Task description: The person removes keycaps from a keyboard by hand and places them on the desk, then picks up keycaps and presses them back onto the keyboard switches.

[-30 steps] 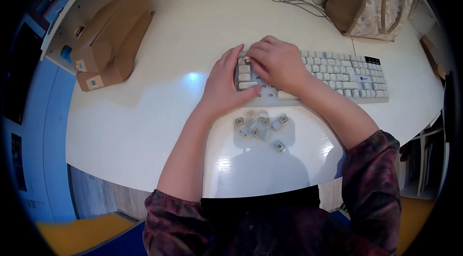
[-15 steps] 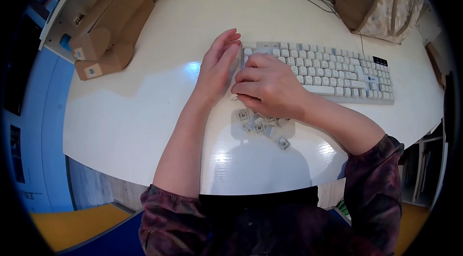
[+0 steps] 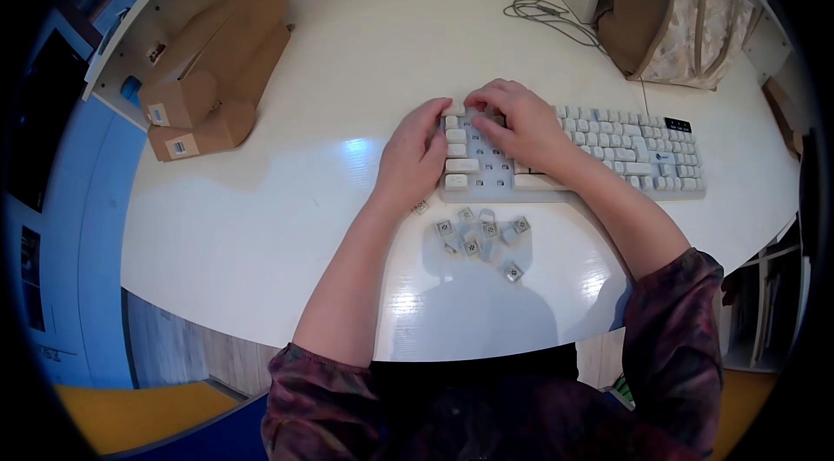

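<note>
Overhead — right hand (image 3: 521, 124) arched above keyboard (image 3: 638, 144), fingers curled — left alongside.

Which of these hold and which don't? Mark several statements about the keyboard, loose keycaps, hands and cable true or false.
1. The left hand is at the left end of the keyboard. True.
2. The loose keycaps lie beyond the keyboard. False: the loose keycaps lie on its near side, on the desk.
3. Keycaps are missing from part of the keyboard's left side. True.
4. The cable is stretched out straight. False: the cable is looped.
</note>
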`<action>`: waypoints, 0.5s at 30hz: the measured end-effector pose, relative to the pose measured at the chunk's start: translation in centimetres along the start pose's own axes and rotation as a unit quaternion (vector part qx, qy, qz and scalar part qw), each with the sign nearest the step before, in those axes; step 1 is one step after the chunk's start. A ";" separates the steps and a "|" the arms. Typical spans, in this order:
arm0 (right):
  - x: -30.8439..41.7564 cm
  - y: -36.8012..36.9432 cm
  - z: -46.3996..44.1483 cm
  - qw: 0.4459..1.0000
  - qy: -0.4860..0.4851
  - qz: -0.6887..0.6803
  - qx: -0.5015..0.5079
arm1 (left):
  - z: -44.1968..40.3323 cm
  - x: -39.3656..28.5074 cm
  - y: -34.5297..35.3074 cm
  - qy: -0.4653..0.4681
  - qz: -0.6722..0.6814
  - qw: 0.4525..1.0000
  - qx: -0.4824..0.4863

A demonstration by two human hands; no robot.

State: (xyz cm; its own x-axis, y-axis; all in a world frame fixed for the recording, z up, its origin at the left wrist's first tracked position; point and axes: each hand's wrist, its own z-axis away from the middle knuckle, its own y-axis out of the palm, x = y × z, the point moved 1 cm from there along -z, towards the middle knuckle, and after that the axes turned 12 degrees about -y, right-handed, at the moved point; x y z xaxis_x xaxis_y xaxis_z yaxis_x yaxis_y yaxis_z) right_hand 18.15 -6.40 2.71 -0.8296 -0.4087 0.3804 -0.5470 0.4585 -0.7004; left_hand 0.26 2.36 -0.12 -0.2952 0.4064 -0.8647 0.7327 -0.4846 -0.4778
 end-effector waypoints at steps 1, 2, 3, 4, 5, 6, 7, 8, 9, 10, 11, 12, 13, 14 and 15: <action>-0.2 0.2 -0.1 1.000 0.012 -0.004 0.004 | 0.2 -0.4 -0.1 -0.005 -0.017 1.000 0.012; -0.3 0.4 -0.2 1.000 0.024 -0.008 0.009 | 0.1 -0.3 -0.2 0.000 -0.031 0.999 0.019; -0.2 0.3 -0.5 0.999 0.037 -0.011 0.015 | 0.2 -0.4 -0.1 0.008 -0.043 0.999 0.018; 0.0 0.3 -0.8 0.998 0.062 0.001 0.032 | 0.3 -0.6 -0.1 0.016 -0.055 0.998 0.017; 0.4 0.3 -1.2 0.995 0.087 0.014 0.051 | 0.4 -0.7 0.0 0.022 -0.066 0.997 0.016; 0.7 0.3 -1.7 0.991 0.111 0.027 0.069 | 0.5 -0.9 0.0 0.019 -0.069 0.997 0.021; 0.9 0.3 -2.2 0.987 0.132 0.039 0.087 | 0.4 -0.9 -0.1 0.017 -0.074 0.997 0.027; 1.1 0.5 -2.5 0.981 0.154 0.051 0.103 | 0.4 -1.0 -0.1 0.013 -0.078 0.996 0.033; 1.2 0.7 -2.8 0.975 0.176 0.061 0.121 | 0.4 -1.3 -0.1 0.003 -0.092 0.995 0.038; 1.2 1.1 -3.1 0.974 0.182 0.059 0.125 | 0.5 -1.6 -0.2 -0.008 -0.105 0.994 0.042; 0.8 1.6 -3.4 0.972 0.188 0.056 0.130 | 0.5 -1.8 -0.2 -0.019 -0.118 0.992 0.046; 0.8 1.8 -3.6 0.970 0.193 0.053 0.135 | 0.4 -1.7 -0.1 -0.016 -0.116 0.992 0.041; 0.8 1.9 -3.5 0.971 0.192 0.055 0.131 | 0.3 -1.5 0.0 -0.012 -0.114 0.993 0.036; 1.0 1.9 -3.5 0.971 0.191 0.058 0.129 | 0.3 -1.3 0.1 -0.009 -0.111 0.993 0.031; 1.1 1.8 -3.4 0.972 0.190 0.062 0.126 | 0.4 -1.6 0.1 -0.012 -0.115 0.993 0.031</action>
State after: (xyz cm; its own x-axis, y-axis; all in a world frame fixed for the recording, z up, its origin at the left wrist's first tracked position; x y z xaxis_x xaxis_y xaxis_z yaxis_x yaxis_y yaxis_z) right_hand 15.92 -3.33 3.93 -0.8949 -0.0203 0.4458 -0.4355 0.2579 -0.8625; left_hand 0.56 1.32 1.10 -0.4658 0.4938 -0.7344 0.6055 -0.4273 -0.6714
